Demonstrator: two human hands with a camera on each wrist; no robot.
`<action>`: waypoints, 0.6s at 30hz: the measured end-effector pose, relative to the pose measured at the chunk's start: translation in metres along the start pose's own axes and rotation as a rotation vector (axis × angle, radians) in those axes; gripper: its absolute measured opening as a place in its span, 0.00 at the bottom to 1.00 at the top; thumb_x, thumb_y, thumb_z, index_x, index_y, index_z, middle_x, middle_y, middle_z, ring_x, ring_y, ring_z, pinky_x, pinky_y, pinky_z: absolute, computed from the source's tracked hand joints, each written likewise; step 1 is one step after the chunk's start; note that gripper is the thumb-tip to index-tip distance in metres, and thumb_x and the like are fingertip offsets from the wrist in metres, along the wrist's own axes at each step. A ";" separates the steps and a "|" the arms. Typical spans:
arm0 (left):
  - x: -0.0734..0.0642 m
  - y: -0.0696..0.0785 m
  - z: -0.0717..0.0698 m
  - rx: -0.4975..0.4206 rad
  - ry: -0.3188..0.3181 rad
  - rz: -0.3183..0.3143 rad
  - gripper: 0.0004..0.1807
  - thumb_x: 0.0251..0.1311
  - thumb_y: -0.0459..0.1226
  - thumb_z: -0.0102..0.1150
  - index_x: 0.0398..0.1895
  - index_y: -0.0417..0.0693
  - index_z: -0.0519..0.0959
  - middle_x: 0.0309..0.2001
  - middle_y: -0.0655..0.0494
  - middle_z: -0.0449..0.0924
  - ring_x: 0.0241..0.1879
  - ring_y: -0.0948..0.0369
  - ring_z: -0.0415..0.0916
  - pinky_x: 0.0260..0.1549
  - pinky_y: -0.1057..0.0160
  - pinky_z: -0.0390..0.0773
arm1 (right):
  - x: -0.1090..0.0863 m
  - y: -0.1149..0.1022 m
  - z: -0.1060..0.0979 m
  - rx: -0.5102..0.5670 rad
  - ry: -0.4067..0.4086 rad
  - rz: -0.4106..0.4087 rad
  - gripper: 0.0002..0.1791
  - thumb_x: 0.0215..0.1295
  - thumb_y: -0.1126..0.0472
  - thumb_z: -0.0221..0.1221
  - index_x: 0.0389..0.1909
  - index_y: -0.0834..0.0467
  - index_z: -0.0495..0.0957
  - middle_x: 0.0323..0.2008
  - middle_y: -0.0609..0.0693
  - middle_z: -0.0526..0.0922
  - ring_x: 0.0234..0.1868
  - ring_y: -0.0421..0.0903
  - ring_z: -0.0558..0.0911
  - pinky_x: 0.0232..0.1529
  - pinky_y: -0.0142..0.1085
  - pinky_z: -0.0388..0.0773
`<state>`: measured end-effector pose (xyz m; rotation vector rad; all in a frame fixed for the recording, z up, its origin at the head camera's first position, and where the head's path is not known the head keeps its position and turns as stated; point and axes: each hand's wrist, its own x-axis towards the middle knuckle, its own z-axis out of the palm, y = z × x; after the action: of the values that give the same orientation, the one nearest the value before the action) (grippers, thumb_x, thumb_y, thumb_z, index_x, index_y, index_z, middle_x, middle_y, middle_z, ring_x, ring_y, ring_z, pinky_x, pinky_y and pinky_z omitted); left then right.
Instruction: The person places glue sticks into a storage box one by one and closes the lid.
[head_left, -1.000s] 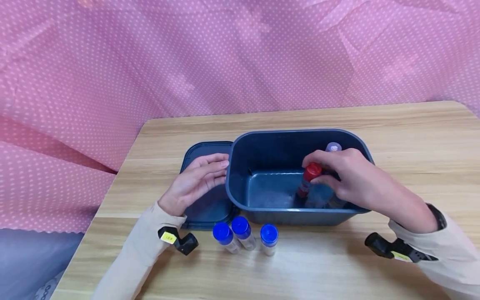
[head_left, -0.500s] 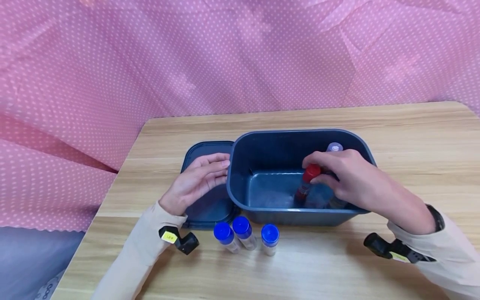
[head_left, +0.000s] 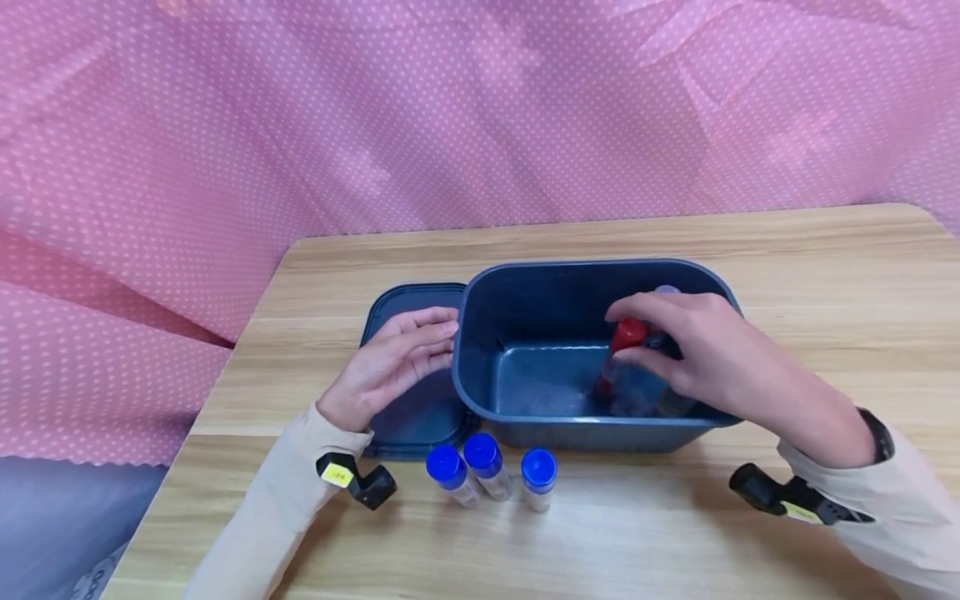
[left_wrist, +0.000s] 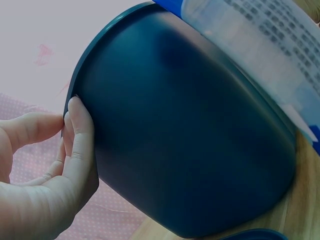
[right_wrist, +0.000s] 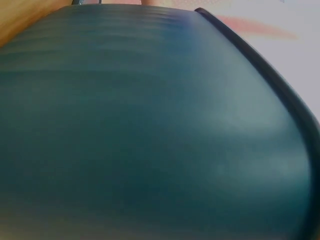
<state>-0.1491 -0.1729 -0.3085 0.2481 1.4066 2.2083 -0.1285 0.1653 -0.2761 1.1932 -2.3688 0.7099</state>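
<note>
A dark blue plastic bin (head_left: 570,429) stands on the table, its mouth upward. My right hand (head_left: 705,350) reaches over its right side and pinches a red-capped tube (head_left: 628,332) between thumb and fingers; the tube leans, its lower end down in the bin. Another tube with a pale purple cap (head_left: 667,289) is mostly hidden behind that hand. My left hand (head_left: 390,358) touches the bin's left rim with fairly straight fingers. In the left wrist view its fingertips (left_wrist: 76,107) lie against the bin's outer wall. The right wrist view shows mostly bin wall, no hand plainly.
Three blue-capped clear tubes (head_left: 483,454) stand upright in front of the bin. A dark blue lid (head_left: 416,425) lies flat on the wooden table (head_left: 637,542), left of the bin and under the left hand. Pink dotted cloth (head_left: 480,125) hangs behind.
The right hand has shifted slightly, and the red cap sits a little higher and farther right, the tube leaning more. The pale purple cap is more covered. The left hand stays put.
</note>
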 end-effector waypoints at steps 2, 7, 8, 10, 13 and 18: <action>-0.001 0.000 0.000 0.002 -0.002 0.002 0.11 0.70 0.27 0.46 0.48 0.40 0.78 0.43 0.49 0.81 0.41 0.58 0.80 0.46 0.63 0.81 | -0.004 0.002 -0.004 0.008 0.044 -0.004 0.18 0.56 0.54 0.69 0.44 0.60 0.80 0.36 0.48 0.85 0.33 0.42 0.84 0.35 0.30 0.81; -0.001 0.000 0.000 0.006 -0.004 0.004 0.11 0.70 0.27 0.46 0.48 0.40 0.78 0.43 0.49 0.81 0.41 0.58 0.80 0.45 0.63 0.81 | -0.021 0.007 -0.019 -0.011 0.157 0.115 0.11 0.64 0.54 0.63 0.38 0.59 0.82 0.33 0.46 0.85 0.31 0.31 0.81 0.37 0.17 0.75; -0.001 0.000 0.000 0.007 -0.003 0.004 0.11 0.70 0.27 0.46 0.48 0.40 0.78 0.43 0.49 0.81 0.41 0.58 0.80 0.45 0.63 0.81 | -0.025 0.007 -0.022 -0.023 0.180 0.167 0.07 0.62 0.59 0.66 0.37 0.59 0.82 0.32 0.46 0.85 0.31 0.27 0.80 0.37 0.16 0.74; -0.002 0.000 -0.001 0.006 -0.001 0.003 0.11 0.70 0.27 0.47 0.48 0.40 0.78 0.43 0.49 0.81 0.41 0.58 0.80 0.45 0.63 0.81 | -0.033 0.007 -0.027 -0.051 0.230 0.272 0.07 0.55 0.70 0.68 0.35 0.58 0.83 0.30 0.40 0.84 0.30 0.22 0.77 0.37 0.14 0.72; -0.003 -0.001 -0.001 0.000 -0.001 0.003 0.10 0.70 0.27 0.47 0.49 0.40 0.77 0.44 0.49 0.81 0.41 0.57 0.80 0.46 0.62 0.81 | -0.043 0.008 -0.031 -0.047 0.306 0.400 0.06 0.57 0.72 0.65 0.34 0.60 0.83 0.28 0.31 0.81 0.29 0.20 0.75 0.35 0.13 0.70; -0.004 -0.002 -0.002 0.000 0.000 0.003 0.10 0.70 0.28 0.48 0.49 0.40 0.77 0.44 0.48 0.81 0.42 0.57 0.80 0.48 0.62 0.80 | -0.057 0.013 -0.031 0.084 0.313 0.604 0.03 0.66 0.65 0.60 0.37 0.61 0.81 0.24 0.33 0.79 0.24 0.29 0.76 0.26 0.17 0.72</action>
<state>-0.1462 -0.1757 -0.3102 0.2507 1.4075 2.2105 -0.1033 0.2257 -0.2857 0.3316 -2.4373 1.0973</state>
